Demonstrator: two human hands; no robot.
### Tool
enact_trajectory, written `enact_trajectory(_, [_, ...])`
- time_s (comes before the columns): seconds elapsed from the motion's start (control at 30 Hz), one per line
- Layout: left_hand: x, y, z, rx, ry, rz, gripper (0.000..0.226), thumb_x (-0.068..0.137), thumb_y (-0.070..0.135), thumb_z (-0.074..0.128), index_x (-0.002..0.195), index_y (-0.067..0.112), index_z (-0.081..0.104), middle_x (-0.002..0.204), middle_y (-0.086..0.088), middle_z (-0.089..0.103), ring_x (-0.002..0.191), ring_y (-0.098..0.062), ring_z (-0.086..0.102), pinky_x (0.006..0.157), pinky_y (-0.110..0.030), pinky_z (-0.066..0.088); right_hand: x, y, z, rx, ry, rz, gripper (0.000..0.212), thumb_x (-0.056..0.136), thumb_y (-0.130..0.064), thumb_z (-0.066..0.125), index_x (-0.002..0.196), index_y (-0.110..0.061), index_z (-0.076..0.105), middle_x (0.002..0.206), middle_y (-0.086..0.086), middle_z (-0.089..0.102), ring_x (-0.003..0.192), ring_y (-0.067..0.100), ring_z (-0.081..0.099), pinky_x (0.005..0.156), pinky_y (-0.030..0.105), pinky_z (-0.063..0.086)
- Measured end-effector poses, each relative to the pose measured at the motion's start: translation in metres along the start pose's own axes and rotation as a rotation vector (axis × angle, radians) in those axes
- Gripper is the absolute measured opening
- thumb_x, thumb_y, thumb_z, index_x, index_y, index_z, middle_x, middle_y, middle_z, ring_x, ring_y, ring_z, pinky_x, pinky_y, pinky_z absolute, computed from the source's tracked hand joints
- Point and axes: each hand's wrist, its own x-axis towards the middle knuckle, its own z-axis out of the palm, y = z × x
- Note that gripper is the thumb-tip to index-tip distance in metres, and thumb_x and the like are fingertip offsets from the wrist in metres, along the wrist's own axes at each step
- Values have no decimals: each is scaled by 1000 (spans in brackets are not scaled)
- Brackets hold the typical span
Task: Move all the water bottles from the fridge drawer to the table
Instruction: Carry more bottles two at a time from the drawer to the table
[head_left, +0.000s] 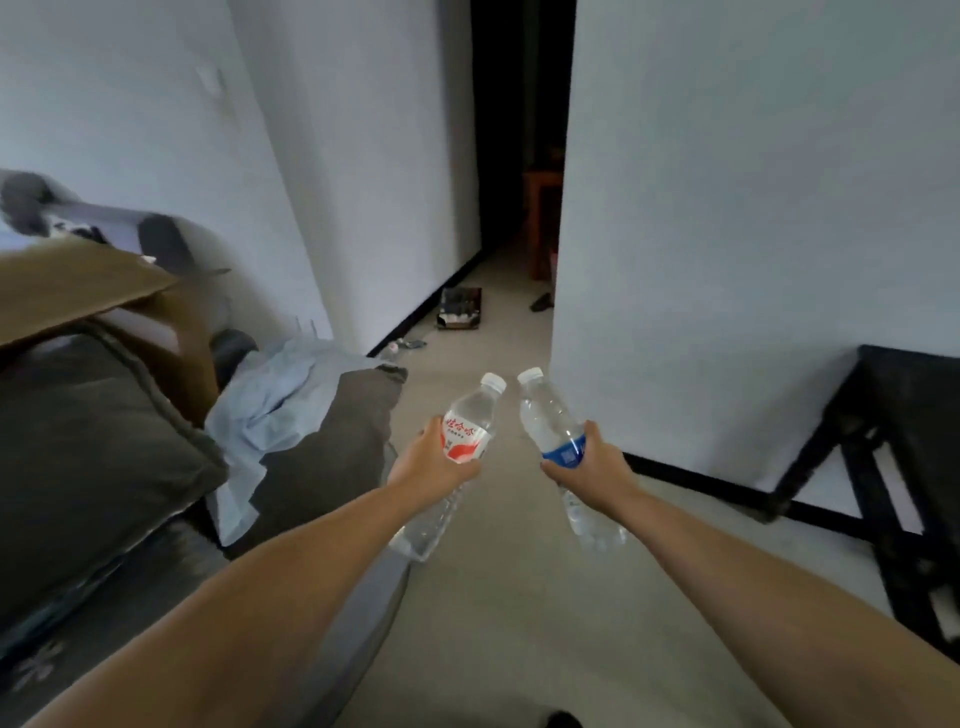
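While both bare forearms are reaching forward from the bottom of the view, the left hand (428, 462) is wrapping around the middle of a clear water bottle with a red and white label (464, 436), and the right hand (592, 460) is gripping a second clear water bottle with a blue label (558, 441) in the same way. Both hands are clamped on their bottles at label height, so the bases are hanging below the hands and the white caps are pointing up and away. The two bottles are tilting toward each other, their caps sitting close together but apart, and both are hovering in the air above the pale floor (498, 597).

To the left, a dark grey sofa (93, 467) is running along the edge of the view, with a light blue cloth (270, 405) lying crumpled over it and a brown cardboard sheet (78, 286) resting further back. To the right, a dark wooden worktop (904, 415) is standing against the white wall (753, 208). Further off, small dark items are lying scattered on the floor near the baseboard, among them what looks like a dark box (460, 307), too blurred to identify. Beyond them, a dark doorway (519, 130) is opening between the two white walls, with a reddish-brown piece of furniture (543, 218) showing dimly inside.
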Motion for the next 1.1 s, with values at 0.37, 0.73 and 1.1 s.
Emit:
enact_trajectory(0.37, [200,149,105,-140,-241,210,67,71,31,77,126,22,39,118,-3,54,101,-19,58,85,-37,54,159,81,-138,-49,189,137,64,81,-37,71,130,-14,37,101,0,56,87,18,56,74,30,47])
enact_trajectory(0.73, [307,328,232,-20,-400,438,67,75,38,74,128,20,38,111,-1,57,96,-20,57,82,-35,51,213,182,-279,48,479,389,60,82,-32,72,129,-15,38,100,-1,60,84,13,61,72,27,50])
enact_trajectory(1.1, [389,491,391,28,-731,708,67,79,37,73,132,20,36,118,-3,55,103,-21,58,87,-34,53,251,277,-387,120,815,691,62,85,-35,68,133,-20,32,103,-4,57,88,13,61,76,29,50])
